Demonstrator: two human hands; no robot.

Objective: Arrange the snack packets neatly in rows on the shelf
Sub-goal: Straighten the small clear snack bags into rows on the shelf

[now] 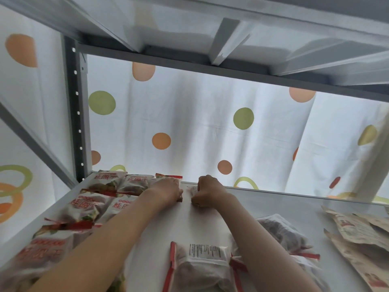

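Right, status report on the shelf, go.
Left hand resting on a back-row packet. Right hand gripping a small packet beside it. Loose packet lying barcode-up near front, unsorted. Nothing blocking the hands.

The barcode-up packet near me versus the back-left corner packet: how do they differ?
The barcode packet lies label-down, loose mid-shelf, its red ends pointing left and right. The corner packet shows its red printed front, lined up in a row, red ends pointing front and back. Both are white with red sealed ends.
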